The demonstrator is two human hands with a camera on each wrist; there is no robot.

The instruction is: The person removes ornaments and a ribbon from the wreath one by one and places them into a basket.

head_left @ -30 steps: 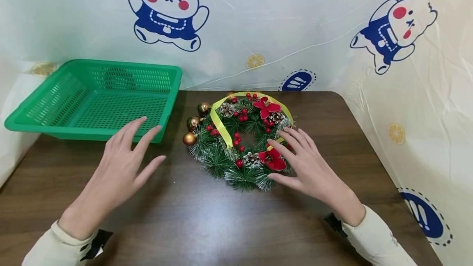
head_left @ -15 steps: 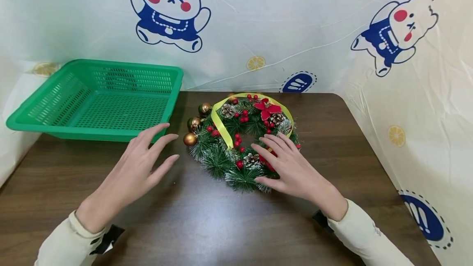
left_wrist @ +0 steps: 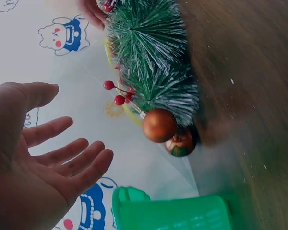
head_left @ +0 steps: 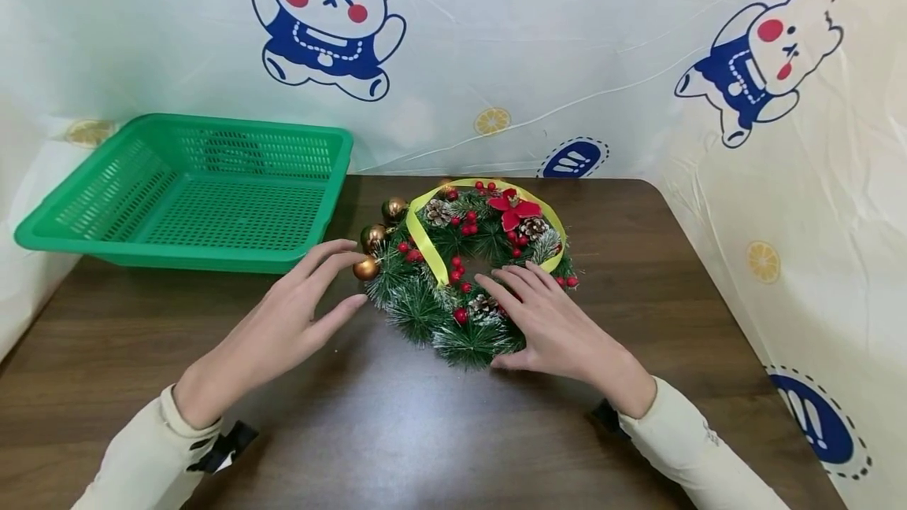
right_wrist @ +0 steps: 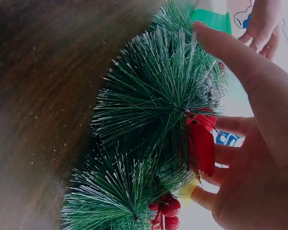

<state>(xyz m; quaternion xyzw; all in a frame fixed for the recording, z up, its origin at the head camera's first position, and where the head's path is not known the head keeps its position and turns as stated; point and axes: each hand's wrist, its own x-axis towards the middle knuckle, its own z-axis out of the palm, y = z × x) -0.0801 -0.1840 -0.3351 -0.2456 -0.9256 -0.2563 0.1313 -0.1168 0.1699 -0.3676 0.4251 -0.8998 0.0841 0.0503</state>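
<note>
A Christmas wreath [head_left: 418,309] of frosted green needles lies on the wooden table, dressed with red berries, pine cones and a yellow ribbon [head_left: 427,249]. Copper-gold baubles [head_left: 366,267] stick out on its left side. My left hand [head_left: 283,329] hovers just left of them, fingers spread and relaxed, with air between palm and baubles in the left wrist view. Over the wreath's near right part, my right hand [head_left: 556,330] straddles the ring: thumb at the outer edge, fingers toward the centre hole. In the right wrist view those fingers pass behind a red fabric flower [right_wrist: 200,143].
A green plastic basket [head_left: 191,255] with slotted walls stands at the back left, its right end close behind my left hand. A pale curtain [head_left: 439,38] printed with cartoon bears hangs behind the table [head_left: 425,439] and along its right side.
My left hand has moved right, from in front of the basket to beside the baubles. My right hand has shifted left and lower over the wreath. The wreath stays in place.
</note>
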